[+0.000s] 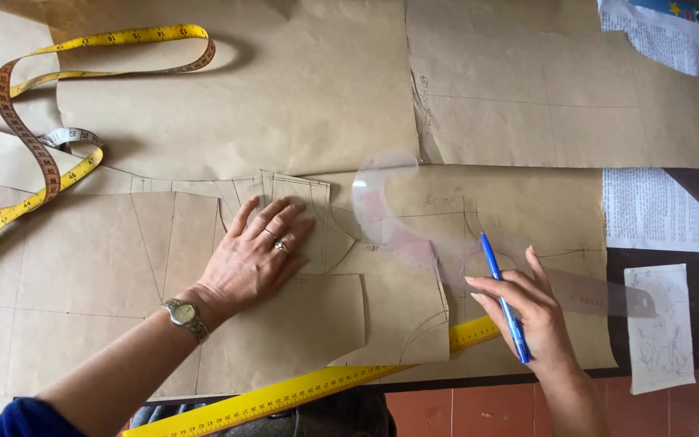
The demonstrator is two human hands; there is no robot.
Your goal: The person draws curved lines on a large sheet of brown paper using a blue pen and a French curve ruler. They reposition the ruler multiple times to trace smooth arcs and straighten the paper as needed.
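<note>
My left hand lies flat, fingers spread, on a small brown paper pattern piece with pencil lines. It wears rings, and a metal watch sits on the wrist. My right hand holds a blue pen, tip pointing up against a clear curved ruler that lies on another brown pattern sheet. The fingers of this hand also rest on the clear ruler.
A yellow measuring tape coils at the left. A long yellow straight ruler runs along the table's near edge. Large brown paper sheets cover the table. Printed white pages and a small sketch sheet lie at right.
</note>
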